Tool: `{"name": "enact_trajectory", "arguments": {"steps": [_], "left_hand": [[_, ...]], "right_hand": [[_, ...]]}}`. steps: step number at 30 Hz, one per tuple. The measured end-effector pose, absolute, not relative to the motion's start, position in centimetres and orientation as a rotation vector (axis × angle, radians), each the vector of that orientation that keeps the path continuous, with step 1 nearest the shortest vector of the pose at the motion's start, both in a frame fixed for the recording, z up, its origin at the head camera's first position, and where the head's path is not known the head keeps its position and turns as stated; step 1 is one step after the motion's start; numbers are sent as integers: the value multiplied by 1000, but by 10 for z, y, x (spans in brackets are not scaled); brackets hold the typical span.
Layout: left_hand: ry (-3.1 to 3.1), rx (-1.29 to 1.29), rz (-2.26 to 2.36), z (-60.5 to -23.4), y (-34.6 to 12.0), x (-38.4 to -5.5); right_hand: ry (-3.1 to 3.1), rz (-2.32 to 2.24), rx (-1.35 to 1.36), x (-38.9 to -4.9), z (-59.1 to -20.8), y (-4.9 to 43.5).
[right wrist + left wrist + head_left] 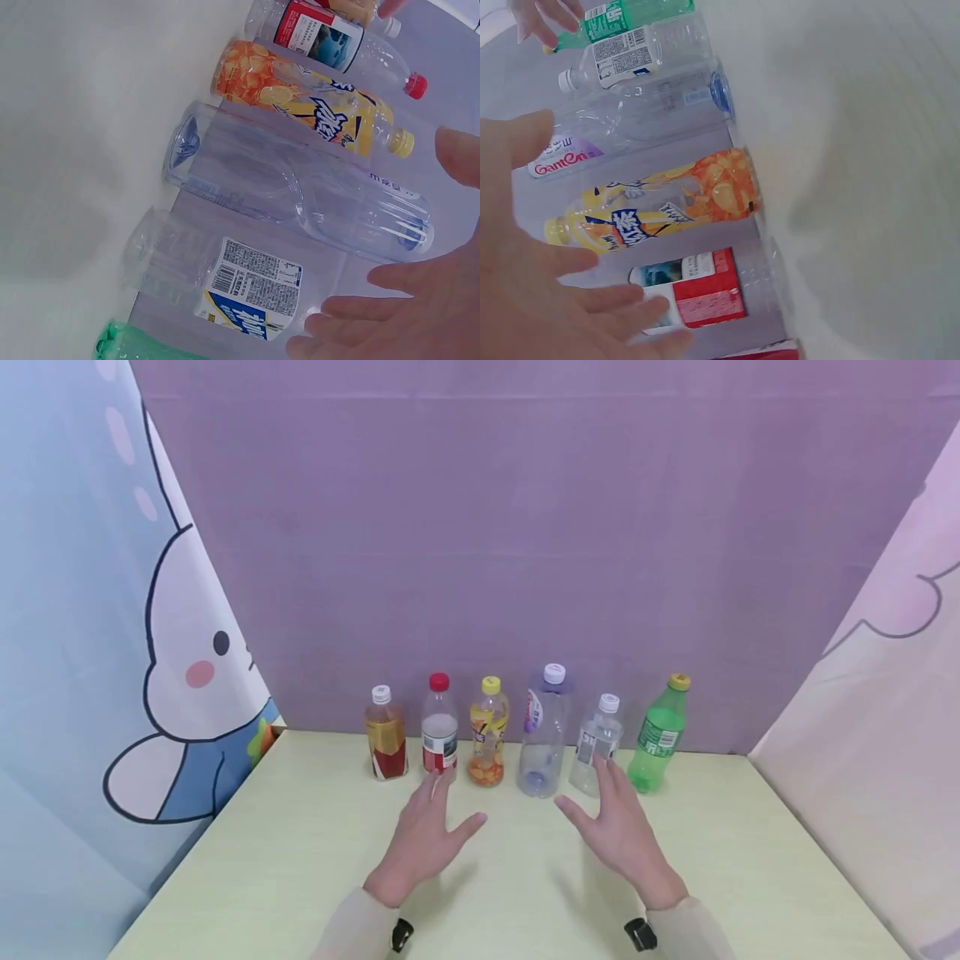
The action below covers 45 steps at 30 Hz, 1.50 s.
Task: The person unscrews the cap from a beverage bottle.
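Observation:
Several plastic bottles stand upright in a row along the back of the table. From the left come an amber bottle with a white cap (pixel 386 739), a red-capped bottle (pixel 439 727), a yellow-capped bottle with an orange label (pixel 488 735), a tall clear bottle (pixel 543 743), a small clear bottle (pixel 597 747) and a green bottle (pixel 660 735). My left hand (pixel 423 835) hovers in front of the red-capped bottle, fingers spread, holding nothing. Before the small clear bottle hovers my right hand (pixel 618 827), its fingers extended and thumb apart, also holding nothing.
The pale table (pixel 517 893) reaches toward me beneath both hands. Behind the bottles hangs a purple cloth (pixel 510 543). A blue curtain with a cartoon figure (pixel 202 635) borders the left side, and a pale curtain (pixel 877 718) the right.

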<state>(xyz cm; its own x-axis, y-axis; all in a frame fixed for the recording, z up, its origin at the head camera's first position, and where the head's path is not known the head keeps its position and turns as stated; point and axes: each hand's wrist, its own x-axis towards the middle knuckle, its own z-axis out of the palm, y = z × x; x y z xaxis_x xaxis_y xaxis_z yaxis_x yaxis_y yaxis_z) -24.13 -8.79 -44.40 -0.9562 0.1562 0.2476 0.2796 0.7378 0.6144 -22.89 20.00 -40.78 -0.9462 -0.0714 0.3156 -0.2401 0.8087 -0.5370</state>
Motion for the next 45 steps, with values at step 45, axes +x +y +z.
{"name": "enact_trajectory", "arguments": {"steps": [45], "left_hand": [[-2442, -442, -1573, -441, -21, -295]], "right_hand": [[-2511, 1181, 293, -307, -355, 197]]}}
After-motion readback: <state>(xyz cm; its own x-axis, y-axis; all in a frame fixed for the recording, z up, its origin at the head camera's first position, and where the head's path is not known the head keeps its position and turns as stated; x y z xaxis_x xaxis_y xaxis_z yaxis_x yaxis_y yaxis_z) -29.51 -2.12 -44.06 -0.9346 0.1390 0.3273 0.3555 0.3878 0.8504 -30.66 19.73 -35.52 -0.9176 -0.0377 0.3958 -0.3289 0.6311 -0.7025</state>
